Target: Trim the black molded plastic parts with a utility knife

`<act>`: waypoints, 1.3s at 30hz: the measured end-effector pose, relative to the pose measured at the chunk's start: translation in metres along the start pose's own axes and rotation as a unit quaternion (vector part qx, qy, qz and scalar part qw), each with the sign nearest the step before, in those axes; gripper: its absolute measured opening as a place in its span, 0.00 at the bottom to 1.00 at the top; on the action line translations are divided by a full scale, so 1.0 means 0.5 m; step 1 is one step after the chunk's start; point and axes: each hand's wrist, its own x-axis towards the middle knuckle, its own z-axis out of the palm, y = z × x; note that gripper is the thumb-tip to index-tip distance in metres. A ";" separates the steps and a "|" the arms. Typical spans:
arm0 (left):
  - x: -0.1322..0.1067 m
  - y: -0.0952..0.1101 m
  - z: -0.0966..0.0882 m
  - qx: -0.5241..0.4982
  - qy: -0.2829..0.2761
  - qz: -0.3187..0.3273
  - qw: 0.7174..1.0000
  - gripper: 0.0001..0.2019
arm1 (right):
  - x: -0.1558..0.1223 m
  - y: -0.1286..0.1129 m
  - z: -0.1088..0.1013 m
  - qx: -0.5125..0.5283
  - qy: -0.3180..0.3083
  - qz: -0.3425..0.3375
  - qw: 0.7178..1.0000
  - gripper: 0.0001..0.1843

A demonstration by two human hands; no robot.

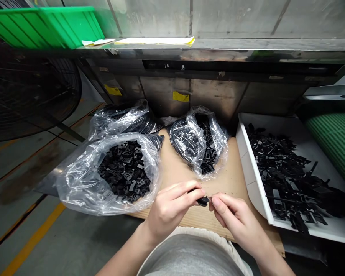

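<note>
My left hand (172,205) and my right hand (235,218) meet over the near edge of a brown board (178,168). Both pinch the same small black plastic part (203,200) between thumb and fingertips. An open clear bag (83,180) full of small black parts lies to the left of my left hand. A second clear bag (198,142) of black parts lies just beyond my hands. To the right of my right hand, a white tray (248,168) holds a heap of black moulded parts still on their runners.
A third clear bag (117,119) lies behind the open one. A green crate (46,25) and papers (155,40) sit on a metal shelf above. A big fan guard (31,99) stands at the left, a green belt (333,142) at the right. Yellow lines mark the floor (31,241).
</note>
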 end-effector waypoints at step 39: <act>-0.002 0.016 0.001 -0.179 0.039 -0.142 0.973 0.12 | -0.012 0.010 0.012 -0.205 0.165 -0.291 0.920 0.10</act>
